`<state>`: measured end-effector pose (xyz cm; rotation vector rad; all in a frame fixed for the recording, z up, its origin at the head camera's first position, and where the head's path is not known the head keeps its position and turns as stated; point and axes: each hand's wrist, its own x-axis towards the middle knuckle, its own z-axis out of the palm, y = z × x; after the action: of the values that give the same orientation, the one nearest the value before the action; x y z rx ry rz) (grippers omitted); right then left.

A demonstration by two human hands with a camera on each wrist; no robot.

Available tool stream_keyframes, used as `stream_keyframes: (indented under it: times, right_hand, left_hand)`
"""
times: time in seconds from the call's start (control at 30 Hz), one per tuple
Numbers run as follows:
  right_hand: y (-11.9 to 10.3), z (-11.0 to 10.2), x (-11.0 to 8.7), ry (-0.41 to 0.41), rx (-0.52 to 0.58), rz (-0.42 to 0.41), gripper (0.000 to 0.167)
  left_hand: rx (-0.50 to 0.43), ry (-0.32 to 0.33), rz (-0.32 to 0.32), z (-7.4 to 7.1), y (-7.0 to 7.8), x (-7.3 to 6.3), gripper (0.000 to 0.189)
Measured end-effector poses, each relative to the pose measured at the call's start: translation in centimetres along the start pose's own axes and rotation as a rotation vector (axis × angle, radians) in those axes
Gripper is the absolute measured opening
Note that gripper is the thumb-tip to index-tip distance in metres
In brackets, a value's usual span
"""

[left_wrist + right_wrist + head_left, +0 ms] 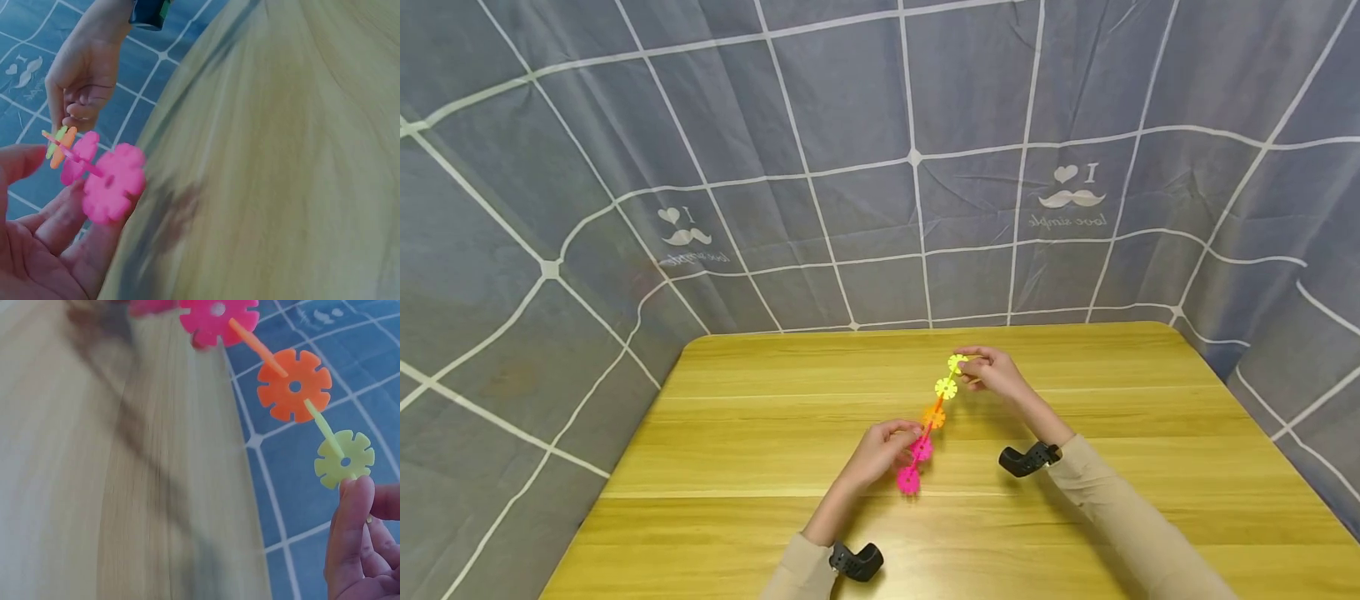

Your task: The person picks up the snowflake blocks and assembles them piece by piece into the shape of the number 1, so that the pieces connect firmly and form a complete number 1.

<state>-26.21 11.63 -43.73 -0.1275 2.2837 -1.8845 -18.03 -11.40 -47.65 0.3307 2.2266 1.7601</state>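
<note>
A chain of slotted plastic flower discs stretches between the two hands above the table. Its near end has pink discs (908, 480), followed by an orange disc (935, 417) and then yellow discs (946, 388) at the far end. Linking discs stand edge-on between the flat ones. My right hand (988, 372) pinches the far yellow end between thumb and fingers. At the pink part, my left hand (880, 450) holds the chain, its thumb on one side and fingers behind the pink disc (115, 184). The exact contact of the left fingertips is partly hidden.
Below the hands lies a wood-grain table (737, 467), which carries their shadows. A grey curtain with white grid lines (850, 208) hangs behind and beside the table. Each wrist wears a black band, the left band (857, 562) and the right band (1028, 458).
</note>
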Motion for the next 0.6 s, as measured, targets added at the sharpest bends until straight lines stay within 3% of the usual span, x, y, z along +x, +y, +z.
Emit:
stream_keyframes:
  times: [0.37, 0.6]
  right_hand:
    - [1.2, -0.4, 3.5, 0.055, -0.016, 0.02, 0.04]
    - [1.7, -0.3, 5.1, 0.063, -0.014, 0.056, 0.039]
  left_hand:
    - [-0.113, -0.04, -0.026, 0.5, -0.5, -0.2, 0.036]
    - [-0.095, -0.039, -0.03, 1.3, -0.8, 0.3, 0.044]
